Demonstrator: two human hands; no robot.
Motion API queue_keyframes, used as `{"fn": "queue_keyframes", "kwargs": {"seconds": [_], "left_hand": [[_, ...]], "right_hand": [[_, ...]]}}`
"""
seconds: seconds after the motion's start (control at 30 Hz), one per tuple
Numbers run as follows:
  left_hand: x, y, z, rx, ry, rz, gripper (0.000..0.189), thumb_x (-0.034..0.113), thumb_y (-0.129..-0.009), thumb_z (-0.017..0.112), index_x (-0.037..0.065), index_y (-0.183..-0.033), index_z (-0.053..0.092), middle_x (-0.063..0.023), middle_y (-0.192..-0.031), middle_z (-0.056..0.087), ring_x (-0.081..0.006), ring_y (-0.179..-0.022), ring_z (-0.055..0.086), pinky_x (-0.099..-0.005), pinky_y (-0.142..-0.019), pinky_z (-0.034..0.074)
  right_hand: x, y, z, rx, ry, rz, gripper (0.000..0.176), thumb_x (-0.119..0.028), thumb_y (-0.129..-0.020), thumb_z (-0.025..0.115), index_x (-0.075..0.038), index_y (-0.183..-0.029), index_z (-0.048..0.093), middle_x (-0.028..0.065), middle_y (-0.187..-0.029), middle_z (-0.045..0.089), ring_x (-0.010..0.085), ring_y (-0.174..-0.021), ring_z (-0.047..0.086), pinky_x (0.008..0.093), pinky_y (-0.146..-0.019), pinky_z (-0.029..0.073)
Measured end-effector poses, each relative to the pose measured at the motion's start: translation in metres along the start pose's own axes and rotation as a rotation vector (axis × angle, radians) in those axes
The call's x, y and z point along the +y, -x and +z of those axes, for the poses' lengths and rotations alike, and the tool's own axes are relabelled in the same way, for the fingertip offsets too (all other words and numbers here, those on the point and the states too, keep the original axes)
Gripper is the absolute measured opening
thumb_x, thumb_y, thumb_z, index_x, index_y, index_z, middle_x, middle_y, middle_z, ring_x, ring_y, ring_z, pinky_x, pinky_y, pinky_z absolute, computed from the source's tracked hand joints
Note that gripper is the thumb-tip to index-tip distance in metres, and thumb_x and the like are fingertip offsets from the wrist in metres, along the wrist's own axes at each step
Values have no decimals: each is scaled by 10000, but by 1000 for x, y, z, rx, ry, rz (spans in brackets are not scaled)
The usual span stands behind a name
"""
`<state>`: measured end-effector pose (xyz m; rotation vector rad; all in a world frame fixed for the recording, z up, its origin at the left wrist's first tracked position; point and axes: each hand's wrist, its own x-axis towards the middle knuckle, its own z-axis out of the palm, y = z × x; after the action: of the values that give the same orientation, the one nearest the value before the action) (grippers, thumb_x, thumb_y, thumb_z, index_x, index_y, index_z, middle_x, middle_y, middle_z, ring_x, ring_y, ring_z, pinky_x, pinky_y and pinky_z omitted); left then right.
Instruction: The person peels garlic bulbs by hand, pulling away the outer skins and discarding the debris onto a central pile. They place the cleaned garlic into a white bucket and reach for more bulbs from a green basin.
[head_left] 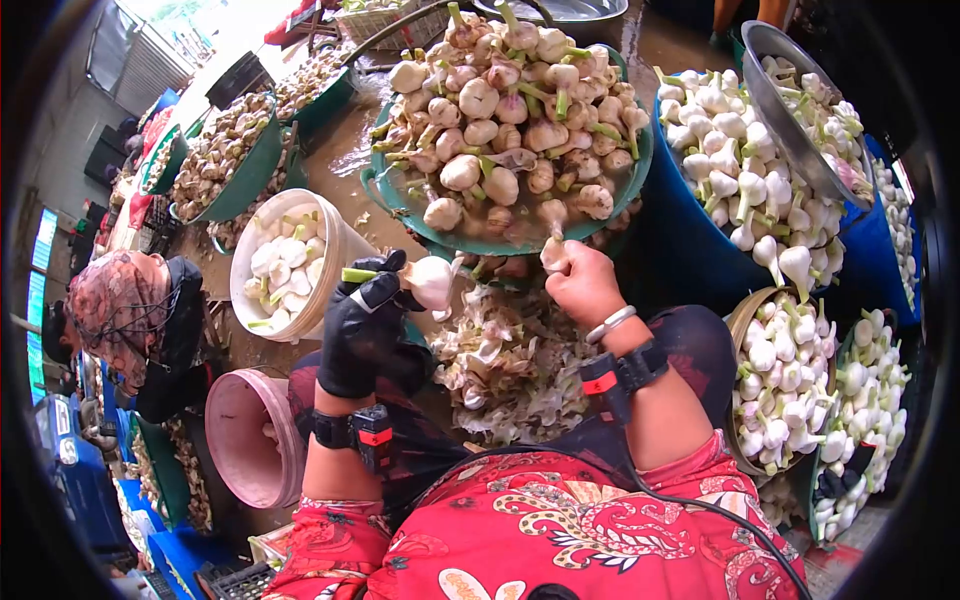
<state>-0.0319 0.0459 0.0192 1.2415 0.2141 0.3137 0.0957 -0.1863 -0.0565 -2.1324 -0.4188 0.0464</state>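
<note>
My left hand, in a black glove, is closed on a white garlic bulb whose green stem pokes out to the left between the fingers. My right hand is bare, with a bracelet at the wrist. Its fingers are closed round a garlic bulb's stem end at the front rim of the green basin. That basin holds a heap of unpeeled garlic bulbs and some murky water. Below and between my hands lies a pile of loose garlic skins.
A white bucket of peeled garlic and a pink bucket stand at left, near a person in a patterned head covering. Blue tubs of white garlic, a metal basin and a round basket are at right.
</note>
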Motion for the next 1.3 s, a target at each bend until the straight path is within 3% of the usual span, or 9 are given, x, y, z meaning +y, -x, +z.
{"fn": "queue_keyframes", "kwargs": {"seconds": [0.13, 0.27, 0.43, 0.57, 0.63, 0.8, 0.9, 1.0, 1.3], "left_hand": [[10, 3, 1, -50, 116, -178, 174, 62, -836, 605, 4, -999, 623, -97, -924, 652, -209, -791, 624, -335, -745, 506], [-3, 6, 27, -123, 50, -208, 158, 102, -846, 620, 7, -973, 620, -68, -861, 641, -183, -766, 616, -316, -724, 490], [21, -26, -52, 120, -219, 74, 172, 60, -874, 584, -2, -1028, 628, -44, -892, 641, -139, -785, 606, -273, -718, 505], [61, -52, -150, 368, -1156, 355, 178, -5, -831, 592, -11, -999, 651, -67, -941, 658, -135, -824, 606, -270, -746, 498], [69, -44, -101, 260, -930, 238, 153, 25, -826, 614, -19, -963, 666, -27, -829, 643, -113, -690, 576, -251, -644, 476], [-8, -61, 13, -219, -968, 6, 348, -44, -768, 534, 65, -1069, 670, -40, -783, 619, -119, -696, 568, -268, -643, 468], [-56, -97, 64, -489, -1188, 439, 400, 47, -738, 591, 158, -1119, 649, -145, -892, 625, -326, -821, 618, -394, -748, 498], [-74, -114, 114, -740, -1536, 376, 392, 88, -720, 637, 175, -1102, 655, -146, -1007, 627, -334, -916, 603, -392, -766, 496], [-100, -140, 99, -617, -1042, 246, 319, 109, -743, 664, 123, -1062, 665, -88, -858, 668, -219, -769, 633, -312, -719, 493]], "right_hand": [[-26, 9, 1, -885, -602, 188, 343, 5, -770, 621, -39, -1103, 556, 28, -830, 604, 98, -653, 571, 237, -595, 480], [-49, 12, 6, -585, -1080, 119, 175, -7, -813, 584, -47, -983, 597, -7, -745, 575, 69, -641, 527, 214, -575, 449], [-45, 25, 16, -589, -695, -113, 104, 35, -765, 534, -24, -810, 605, 22, -717, 602, 91, -641, 540, 238, -607, 452], [-32, 20, 16, -484, -329, -208, 174, -23, -718, 551, -26, -874, 627, 112, -756, 626, 229, -720, 606, 331, -678, 493], [-23, 20, 17, -374, -112, -272, 176, -110, -718, 572, -49, -869, 641, 194, -828, 630, 375, -805, 609, 438, -716, 493], [-20, 23, 20, -627, 123, -141, 258, -208, -729, 625, -16, -899, 650, 213, -848, 643, 378, -835, 622, 438, -768, 496], [-14, 24, 11, -650, 215, -58, 262, -236, -750, 598, -5, -863, 644, 238, -843, 631, 408, -836, 606, 473, -755, 483], [-14, 20, -6, -588, 171, -70, 256, -234, -742, 592, -1, -838, 633, 245, -825, 625, 417, -825, 600, 481, -738, 482], [-14, 0, -23, 106, -133, 91, 281, -157, -714, 710, -11, -929, 602, 154, -825, 634, 283, -755, 634, 374, -669, 500]]}}
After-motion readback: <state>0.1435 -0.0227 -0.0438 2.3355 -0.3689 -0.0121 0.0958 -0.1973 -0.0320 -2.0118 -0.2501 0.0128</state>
